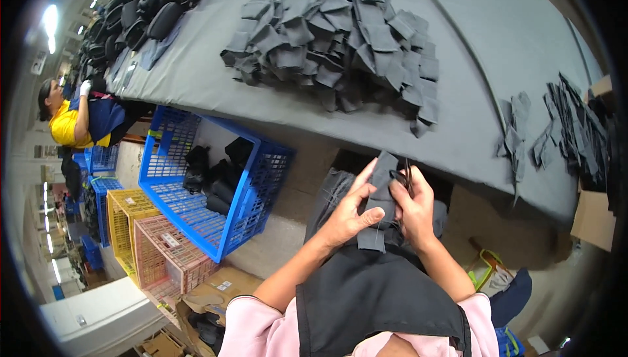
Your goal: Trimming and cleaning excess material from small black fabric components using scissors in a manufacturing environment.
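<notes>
Close in front of my body, my left hand (pixel 353 214) grips a dark grey fabric strip (pixel 382 186), thumb on one face and fingers behind. The strip stands nearly upright, and its lower end (pixel 371 240) hangs below my left thumb with a loose thread by it. At the strip's right edge, my right hand (pixel 415 205) is closed round a small black tool (pixel 407 169) that looks like thread snips, mostly hidden by the fingers. My right thumb lies close against the cloth.
A grey-covered table (pixel 458 135) bears a heap of grey fabric pieces (pixel 327 36) and bundled strips (pixel 569 128) at right. Blue (pixel 219 226), yellow (pixel 124 226) and pink crates (pixel 170 252) stand left. Black padded items (pixel 163 20) lie far left, near another person (pixel 85 118).
</notes>
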Available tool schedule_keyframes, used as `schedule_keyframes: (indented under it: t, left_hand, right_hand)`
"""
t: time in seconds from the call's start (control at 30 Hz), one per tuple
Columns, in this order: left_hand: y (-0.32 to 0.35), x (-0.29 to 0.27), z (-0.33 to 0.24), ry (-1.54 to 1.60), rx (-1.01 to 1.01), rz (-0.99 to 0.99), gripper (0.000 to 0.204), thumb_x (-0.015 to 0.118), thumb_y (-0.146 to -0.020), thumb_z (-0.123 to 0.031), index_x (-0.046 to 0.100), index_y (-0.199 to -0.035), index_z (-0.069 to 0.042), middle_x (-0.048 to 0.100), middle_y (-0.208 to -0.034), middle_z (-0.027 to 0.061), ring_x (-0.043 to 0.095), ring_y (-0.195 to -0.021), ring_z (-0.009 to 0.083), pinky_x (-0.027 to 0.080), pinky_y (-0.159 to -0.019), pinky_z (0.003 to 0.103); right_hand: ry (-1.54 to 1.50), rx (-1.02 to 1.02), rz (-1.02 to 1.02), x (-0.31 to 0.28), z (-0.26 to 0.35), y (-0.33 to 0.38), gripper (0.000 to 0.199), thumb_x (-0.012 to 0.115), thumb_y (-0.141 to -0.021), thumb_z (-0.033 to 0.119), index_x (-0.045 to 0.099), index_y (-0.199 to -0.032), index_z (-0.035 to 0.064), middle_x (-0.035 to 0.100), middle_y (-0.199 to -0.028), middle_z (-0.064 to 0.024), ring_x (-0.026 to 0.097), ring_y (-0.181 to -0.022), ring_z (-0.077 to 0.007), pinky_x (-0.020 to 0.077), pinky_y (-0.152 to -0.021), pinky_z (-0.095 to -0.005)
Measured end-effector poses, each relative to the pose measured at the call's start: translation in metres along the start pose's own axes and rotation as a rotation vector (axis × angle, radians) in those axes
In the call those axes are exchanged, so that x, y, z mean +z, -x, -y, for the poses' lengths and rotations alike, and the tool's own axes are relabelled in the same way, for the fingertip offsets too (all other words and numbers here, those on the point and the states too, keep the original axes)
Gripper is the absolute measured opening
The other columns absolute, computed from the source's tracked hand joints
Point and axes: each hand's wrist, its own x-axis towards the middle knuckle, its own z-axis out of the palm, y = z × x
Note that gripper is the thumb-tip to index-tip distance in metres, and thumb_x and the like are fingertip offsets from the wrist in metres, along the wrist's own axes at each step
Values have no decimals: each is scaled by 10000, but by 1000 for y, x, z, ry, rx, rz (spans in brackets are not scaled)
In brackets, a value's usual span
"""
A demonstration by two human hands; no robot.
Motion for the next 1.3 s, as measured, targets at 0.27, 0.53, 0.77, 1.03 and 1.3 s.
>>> schedule_keyframes:
  t: [0.27, 0.53, 0.77, 1.03, 1.3]
  left_hand:
    - [-13, 2, -20, -1, -159, -191, 496, 541, -857, -146, 416, -1296, 49, 382, -1370, 58, 414, -1193, 151, 324, -986, 280]
    - [-12, -10, -25, 137, -360, -55, 540, 599, -827, -179, 432, -1280, 60, 306, -1426, 38, 413, -1200, 163, 324, -991, 286]
    - [-19, -1, -17, 174, -333, -293, 410, 449, -922, -168, 436, -1263, 61, 442, -1325, 124, 479, -1151, 195, 377, -954, 296]
    - [-23, -7, -10, 697, -396, -258, 407, 402, -948, -245, 470, -1180, 83, 599, -1061, 230, 627, -875, 264, 519, -791, 363]
    - [-22, 9, -22, 757, -397, -281, 394, 386, -950, -234, 471, -1172, 80, 596, -1063, 222, 624, -881, 270, 510, -814, 376]
  right_hand:
    - [-45, 65, 121, 4, 1, -23, 136, 639, -831, 148, 523, -815, 79, 487, -664, 61, 373, -497, 3, 279, -412, -164]
    - [-102, 144, 178, -4, -2, -24, 155, 592, -855, 111, 580, -986, 30, 542, -703, 27, 379, -467, 3, 285, -383, -166]
    - [336, -288, -24, -8, -16, -13, 276, 638, -824, 113, 506, -1042, 7, 579, -851, -52, 537, -657, -88, 440, -581, -223]
    - [607, -467, 97, -30, -8, 31, 295, 682, -731, 7, 566, -1002, 5, 582, -799, -85, 573, -640, -151, 452, -566, -248]
    - [707, -722, 73, -22, -13, 23, 320, 716, -677, 35, 580, -966, 24, 625, -794, -111, 588, -602, -224, 454, -553, -293]
